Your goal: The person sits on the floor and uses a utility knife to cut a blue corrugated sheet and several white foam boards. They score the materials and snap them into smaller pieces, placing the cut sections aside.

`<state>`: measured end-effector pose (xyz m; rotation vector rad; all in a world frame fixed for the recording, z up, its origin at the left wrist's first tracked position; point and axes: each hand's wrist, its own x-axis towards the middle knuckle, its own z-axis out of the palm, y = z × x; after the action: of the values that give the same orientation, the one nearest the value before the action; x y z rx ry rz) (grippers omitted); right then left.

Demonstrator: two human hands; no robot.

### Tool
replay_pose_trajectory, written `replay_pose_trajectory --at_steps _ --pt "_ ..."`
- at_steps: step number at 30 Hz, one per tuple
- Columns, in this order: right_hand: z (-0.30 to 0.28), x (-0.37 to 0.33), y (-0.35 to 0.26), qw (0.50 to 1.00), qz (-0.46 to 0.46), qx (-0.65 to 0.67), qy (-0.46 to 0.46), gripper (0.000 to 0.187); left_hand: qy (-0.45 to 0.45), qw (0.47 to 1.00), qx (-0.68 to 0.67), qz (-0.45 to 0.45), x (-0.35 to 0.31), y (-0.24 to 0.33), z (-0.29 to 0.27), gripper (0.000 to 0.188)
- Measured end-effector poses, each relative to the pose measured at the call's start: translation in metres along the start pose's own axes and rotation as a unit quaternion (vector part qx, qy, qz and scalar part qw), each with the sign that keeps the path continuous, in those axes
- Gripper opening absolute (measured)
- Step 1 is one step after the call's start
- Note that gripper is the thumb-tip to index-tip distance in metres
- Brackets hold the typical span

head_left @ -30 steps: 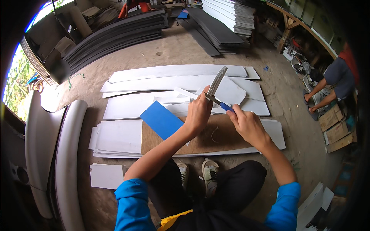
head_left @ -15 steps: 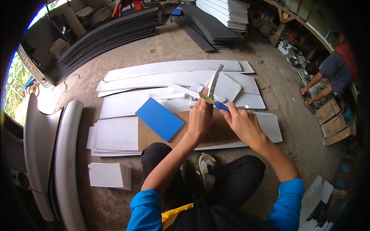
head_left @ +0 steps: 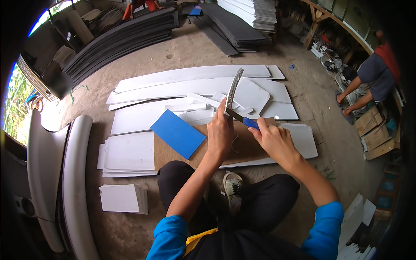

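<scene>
My left hand (head_left: 220,134) is closed around the lower end of a narrow, curved grey strip (head_left: 234,86), which stands up from the fingers. My right hand (head_left: 276,138) grips a blue-handled knife (head_left: 251,123), its dark blade angled up to the left and meeting the strip at my left fingertips. Both hands are raised over a brown board (head_left: 255,144) laid on white sheets. A blue rectangular panel (head_left: 178,134) lies at an angle left of my left hand. Small white offcuts (head_left: 197,106) are scattered beyond the hands.
Long white sheets (head_left: 173,89) cover the floor ahead. A small white stack (head_left: 119,198) sits by my left knee, with curved white panels (head_left: 77,186) farther left. Dark sheet stacks (head_left: 125,41) lie at the back. Another person (head_left: 375,73) is at the right.
The strip in my left hand has tipped slightly to the left. The knife blade has turned, going from a yellowish shine to dark. Both hands have shifted a little.
</scene>
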<state>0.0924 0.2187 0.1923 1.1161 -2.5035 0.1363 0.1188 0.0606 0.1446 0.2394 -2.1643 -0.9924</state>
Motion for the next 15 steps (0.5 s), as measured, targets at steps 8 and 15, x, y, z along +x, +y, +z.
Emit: replay_pose_trajectory --at_steps 8,15 --pt "-0.003 0.021 -0.010 0.999 -0.002 0.048 0.004 0.029 -0.040 0.999 0.000 0.011 -0.012 0.005 0.006 0.052" --pt "-0.002 0.014 -0.004 1.000 -0.004 -0.015 0.010 0.030 -0.006 1.000 0.001 0.018 0.000 -0.002 -0.004 0.049"
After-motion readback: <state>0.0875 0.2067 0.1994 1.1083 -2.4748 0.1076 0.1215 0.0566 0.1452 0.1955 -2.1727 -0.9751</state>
